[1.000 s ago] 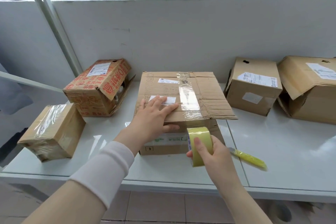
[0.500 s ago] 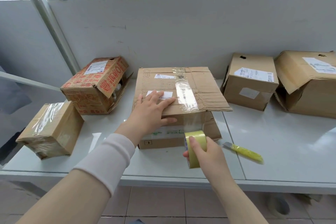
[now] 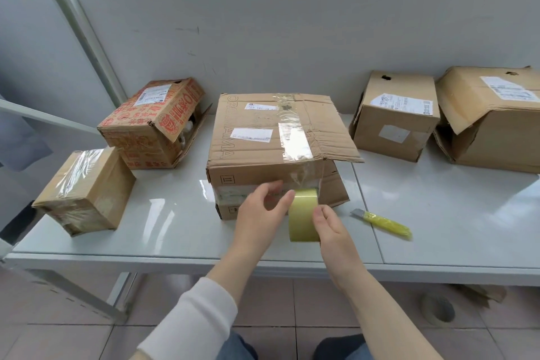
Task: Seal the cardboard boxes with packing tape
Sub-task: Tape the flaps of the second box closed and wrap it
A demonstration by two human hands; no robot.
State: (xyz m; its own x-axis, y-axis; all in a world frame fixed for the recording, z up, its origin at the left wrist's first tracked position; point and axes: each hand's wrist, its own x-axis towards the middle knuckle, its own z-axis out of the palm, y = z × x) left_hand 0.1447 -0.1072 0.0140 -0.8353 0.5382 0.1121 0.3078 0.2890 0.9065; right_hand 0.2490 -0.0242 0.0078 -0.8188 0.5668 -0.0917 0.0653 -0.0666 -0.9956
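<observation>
A large brown cardboard box (image 3: 257,123) stands in the middle of the white table (image 3: 175,231). Clear tape runs across its top flaps and down its front face to a yellowish roll of packing tape (image 3: 302,215). My right hand (image 3: 330,228) grips the roll just in front of the box. My left hand (image 3: 260,210) is beside the roll, its thumb and fingers spread at the roll's left side and the box front; I cannot tell whether they pinch the tape. The box's right flap sticks out sideways.
A yellow utility knife (image 3: 385,223) lies right of the roll. A red-printed box (image 3: 152,123) and a taped small box (image 3: 84,190) stand at the left. Two brown boxes (image 3: 394,117) (image 3: 493,114) stand at the right, the far one with a loose flap. A wall rises behind.
My left hand has left the box top and come down to the roll at the box front. The roll has drawn the tape down over the front edge.
</observation>
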